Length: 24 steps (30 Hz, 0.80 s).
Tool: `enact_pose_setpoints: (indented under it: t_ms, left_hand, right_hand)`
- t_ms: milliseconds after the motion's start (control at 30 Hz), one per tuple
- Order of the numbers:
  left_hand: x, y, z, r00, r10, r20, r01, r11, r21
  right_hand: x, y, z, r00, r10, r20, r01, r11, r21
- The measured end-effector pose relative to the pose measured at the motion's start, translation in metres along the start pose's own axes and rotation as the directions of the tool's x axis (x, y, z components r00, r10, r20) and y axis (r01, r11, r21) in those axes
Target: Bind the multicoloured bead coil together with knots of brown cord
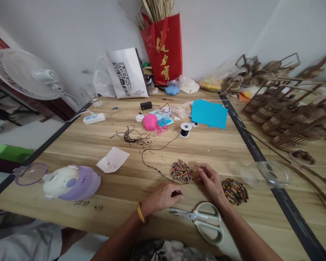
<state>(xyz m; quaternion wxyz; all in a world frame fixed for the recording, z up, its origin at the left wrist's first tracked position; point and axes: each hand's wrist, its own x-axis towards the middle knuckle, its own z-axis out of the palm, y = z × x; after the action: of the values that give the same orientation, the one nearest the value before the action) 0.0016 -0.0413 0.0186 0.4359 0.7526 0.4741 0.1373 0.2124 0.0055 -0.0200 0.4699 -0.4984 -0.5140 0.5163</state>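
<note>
My left hand (165, 196) is curled on the table, its fingertips closed; what they hold, if anything, is hidden. Just beyond it runs a thin dark cord (163, 148) with a short row of colored beads (155, 170) strung on it. My right hand (210, 179) rests at the right side of a pile of loose multicolored beads (181, 171), thumb and index finger a little apart. Beside its wrist lies a coil of strung beads (235, 191). Scissors (206, 218) with pale handles lie between my forearms, blades pointing left.
A spool of black cord (184, 129), pink yarn (150, 122), cut dark cords (132, 136) and blue sheets (209, 114) lie farther back. A purple-and-white bottle (73, 182) and white paper (113, 160) are left. Clear lidded container (273, 174) and woven baskets (282, 112) stand right.
</note>
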Motion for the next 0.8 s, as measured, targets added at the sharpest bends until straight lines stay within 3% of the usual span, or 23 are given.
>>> enact_pose_setpoints:
  t_ms: [800]
  left_hand:
    - [0.0010, 0.0022, -0.0002, 1.000, -0.023, 0.000, 0.023, 0.999, -0.027]
  right_hand:
    - [0.0027, 0.0033, -0.0006, 1.000, 0.009, 0.020, -0.009, 1.000, 0.017]
